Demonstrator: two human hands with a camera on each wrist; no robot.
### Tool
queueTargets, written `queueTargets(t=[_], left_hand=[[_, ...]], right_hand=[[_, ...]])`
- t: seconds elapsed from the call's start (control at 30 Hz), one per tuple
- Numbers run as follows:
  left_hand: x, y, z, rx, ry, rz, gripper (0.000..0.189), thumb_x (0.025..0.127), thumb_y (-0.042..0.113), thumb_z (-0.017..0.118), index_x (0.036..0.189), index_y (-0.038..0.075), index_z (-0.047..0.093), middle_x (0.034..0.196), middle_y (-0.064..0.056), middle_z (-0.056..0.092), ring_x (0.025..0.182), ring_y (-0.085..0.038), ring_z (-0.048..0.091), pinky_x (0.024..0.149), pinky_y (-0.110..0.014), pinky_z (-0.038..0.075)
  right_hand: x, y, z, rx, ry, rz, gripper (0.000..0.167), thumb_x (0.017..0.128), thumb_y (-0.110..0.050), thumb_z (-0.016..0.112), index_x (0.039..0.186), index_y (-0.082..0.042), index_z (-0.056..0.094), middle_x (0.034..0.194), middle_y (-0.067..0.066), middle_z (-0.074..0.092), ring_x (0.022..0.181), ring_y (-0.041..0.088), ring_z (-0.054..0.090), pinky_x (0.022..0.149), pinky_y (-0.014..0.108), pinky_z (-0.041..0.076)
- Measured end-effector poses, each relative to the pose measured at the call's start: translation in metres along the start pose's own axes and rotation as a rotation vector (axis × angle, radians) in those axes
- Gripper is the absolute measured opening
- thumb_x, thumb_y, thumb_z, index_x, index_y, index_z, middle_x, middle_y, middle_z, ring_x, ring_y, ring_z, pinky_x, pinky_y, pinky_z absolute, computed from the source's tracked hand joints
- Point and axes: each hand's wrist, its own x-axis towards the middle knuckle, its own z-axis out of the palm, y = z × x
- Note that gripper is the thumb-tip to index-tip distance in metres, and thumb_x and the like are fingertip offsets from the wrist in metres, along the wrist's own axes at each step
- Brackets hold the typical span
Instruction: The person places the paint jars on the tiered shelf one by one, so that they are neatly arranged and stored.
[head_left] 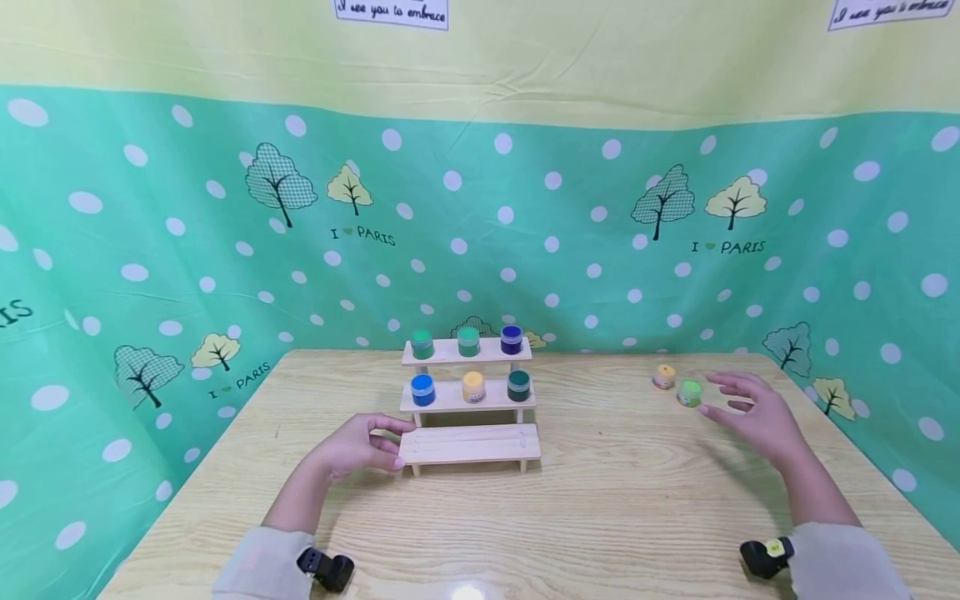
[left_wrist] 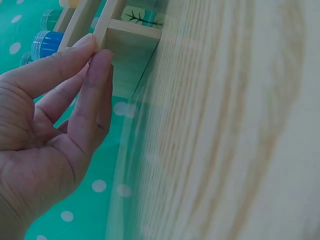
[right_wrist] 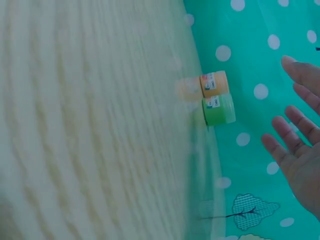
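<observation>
My left hand point(head_left: 363, 447) pinches the left end of the lowest step of a small wooden three-step rack point(head_left: 468, 444). In the left wrist view, thumb and fingertips point(left_wrist: 101, 59) meet at the board's edge. My right hand point(head_left: 757, 417) is apart from everything, fingers spread, just right of a light green paint jar point(head_left: 689, 393). Beside that jar stands a pale orange paint jar point(head_left: 663, 377); the right wrist view shows both, the green one point(right_wrist: 218, 110) nearer the hand. The rack's lowest step holds nothing.
On the rack's top step stand two green jars point(head_left: 422, 344) and a dark blue jar point(head_left: 512, 339). Its middle step bears a blue jar point(head_left: 423, 389), an orange-yellow jar point(head_left: 473, 387) and a dark green jar point(head_left: 518, 386). A dotted green cloth point(head_left: 570, 250) hangs behind the wooden table point(head_left: 600, 517).
</observation>
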Motion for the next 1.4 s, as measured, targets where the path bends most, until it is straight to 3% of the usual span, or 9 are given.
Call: queueTargets(t=[0.77, 1.0, 1.4], left_hand=[[-0.002, 0.002, 0.001, 0.012, -0.005, 0.007, 0.056, 0.075, -0.003, 0.081, 0.128, -0.001, 0.061, 0.110, -0.014, 0.063, 0.088, -0.024, 0.067, 0.075, -0.036, 0.057], [-0.003, 0.004, 0.002, 0.001, -0.010, 0.015, 0.057, 0.075, -0.003, 0.080, 0.129, -0.003, 0.060, 0.112, -0.015, 0.062, 0.087, -0.022, 0.066, 0.074, -0.036, 0.057], [-0.002, 0.003, 0.002, 0.002, 0.008, -0.001, 0.056, 0.074, -0.003, 0.081, 0.126, -0.001, 0.062, 0.116, -0.015, 0.059, 0.087, -0.022, 0.065, 0.074, -0.035, 0.057]], right_hand=[[0.020, 0.025, 0.020, 0.060, -0.102, 0.150, 0.068, 0.090, -0.026, 0.071, 0.144, 0.002, 0.042, 0.146, 0.034, 0.031, 0.124, 0.055, 0.039, 0.091, 0.062, 0.045], [0.027, 0.031, 0.027, 0.077, -0.087, 0.166, 0.069, 0.089, -0.029, 0.073, 0.143, 0.001, 0.044, 0.146, 0.033, 0.033, 0.123, 0.053, 0.042, 0.092, 0.060, 0.046], [0.037, 0.037, 0.037, 0.087, -0.066, 0.217, 0.065, 0.088, -0.018, 0.073, 0.143, 0.001, 0.043, 0.142, 0.034, 0.037, 0.121, 0.051, 0.047, 0.094, 0.058, 0.045]])
